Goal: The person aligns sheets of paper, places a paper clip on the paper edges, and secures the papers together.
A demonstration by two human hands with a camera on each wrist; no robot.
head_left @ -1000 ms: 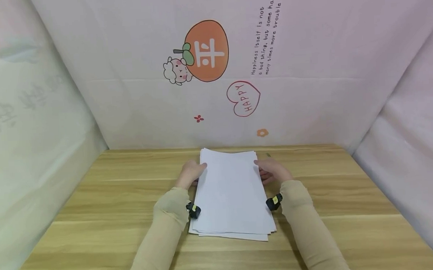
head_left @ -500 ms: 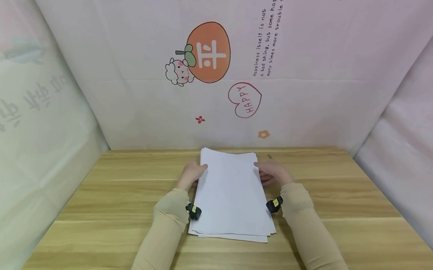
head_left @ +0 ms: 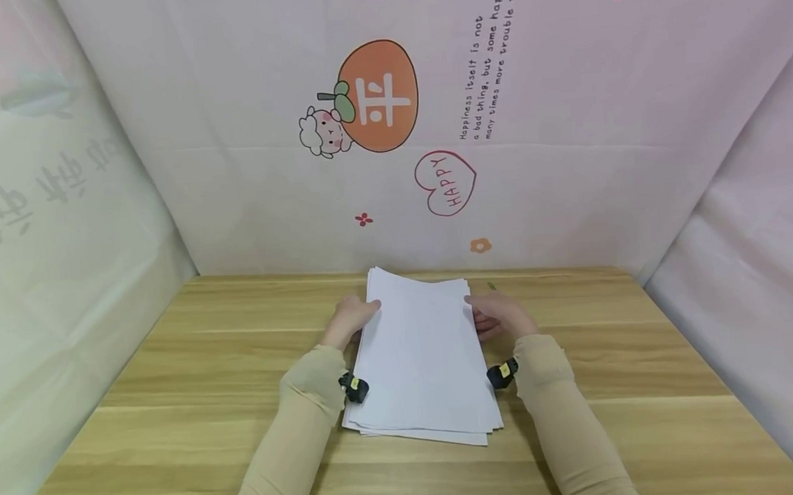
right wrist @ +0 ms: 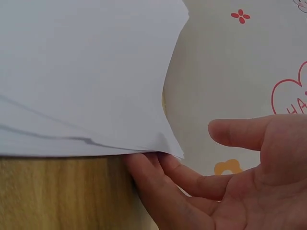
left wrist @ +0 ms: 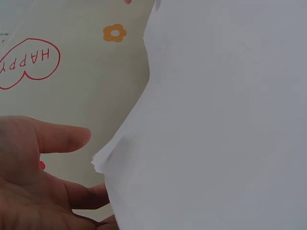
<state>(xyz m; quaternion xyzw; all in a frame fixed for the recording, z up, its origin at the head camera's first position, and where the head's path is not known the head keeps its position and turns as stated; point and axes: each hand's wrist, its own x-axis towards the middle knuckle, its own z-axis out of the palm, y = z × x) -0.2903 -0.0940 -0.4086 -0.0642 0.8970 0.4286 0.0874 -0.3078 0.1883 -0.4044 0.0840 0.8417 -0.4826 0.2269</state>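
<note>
Pointing long axis toward backdrop [head_left: 268, 201]: paper stack [head_left: 421, 357], fingers [right wrist: 165, 203] at sides

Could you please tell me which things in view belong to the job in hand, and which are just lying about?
In the job:
paper stack, between the hands
left hand, at one edge
right hand, fingers under the other edge

Apparently just lying about:
thin greenish object, beyond the right hand, too small to identify
</note>
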